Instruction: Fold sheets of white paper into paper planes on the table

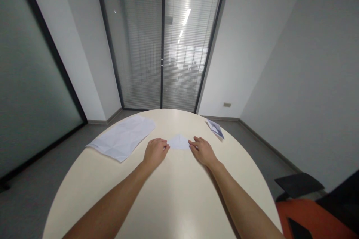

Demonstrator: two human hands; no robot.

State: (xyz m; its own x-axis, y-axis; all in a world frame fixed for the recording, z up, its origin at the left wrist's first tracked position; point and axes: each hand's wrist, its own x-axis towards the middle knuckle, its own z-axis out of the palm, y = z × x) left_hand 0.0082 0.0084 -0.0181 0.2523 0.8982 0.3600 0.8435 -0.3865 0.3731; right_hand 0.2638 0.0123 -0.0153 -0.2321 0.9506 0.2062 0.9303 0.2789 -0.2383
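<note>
A small sheet of white paper, folded into a low triangle, lies on the table between my two hands. My left hand is closed at its left corner, thumb and fingertips gripping the edge. At the opposite corner, my right hand pinches the paper between thumb and forefinger, its other fingers slightly lifted. The peak of the triangle points away from me, and both of its corners are partly hidden by fingertips.
A large creased white sheet lies to the left on the round cream table. Near the right rim is a folded printed paper. An orange chair with black armrests stands at the lower right. Glass doors with blinds are beyond.
</note>
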